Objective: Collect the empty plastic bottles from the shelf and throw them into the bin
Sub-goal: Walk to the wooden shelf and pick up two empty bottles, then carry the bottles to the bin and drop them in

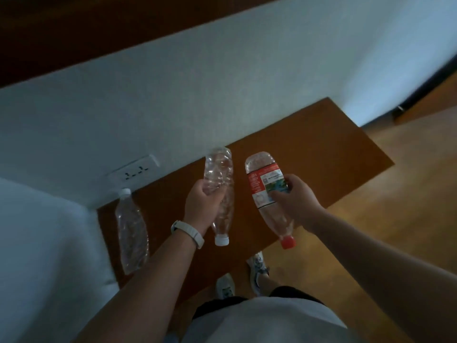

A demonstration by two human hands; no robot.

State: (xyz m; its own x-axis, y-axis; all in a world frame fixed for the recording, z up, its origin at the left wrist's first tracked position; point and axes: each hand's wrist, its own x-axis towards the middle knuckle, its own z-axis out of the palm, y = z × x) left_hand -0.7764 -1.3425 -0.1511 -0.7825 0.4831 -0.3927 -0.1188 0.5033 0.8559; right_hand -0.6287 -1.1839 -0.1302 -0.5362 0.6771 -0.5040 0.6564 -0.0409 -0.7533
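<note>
My left hand [201,206] grips a clear, crumpled bottle with a white cap [218,174], cap pointing toward me. My right hand [294,201] holds a clear bottle with a red label and red cap [262,179], also cap toward me. Both are held just above the brown wooden shelf [309,154]. A third clear bottle with a white cap [131,226] lies flat on the shelf's left end, apart from both hands. No bin is in view.
A white wall with a socket plate [134,170] runs behind the shelf. A white surface [44,256] borders the shelf's left end. Wooden floor [395,243] extends to the right. My shoes [257,271] stand below the shelf's front edge.
</note>
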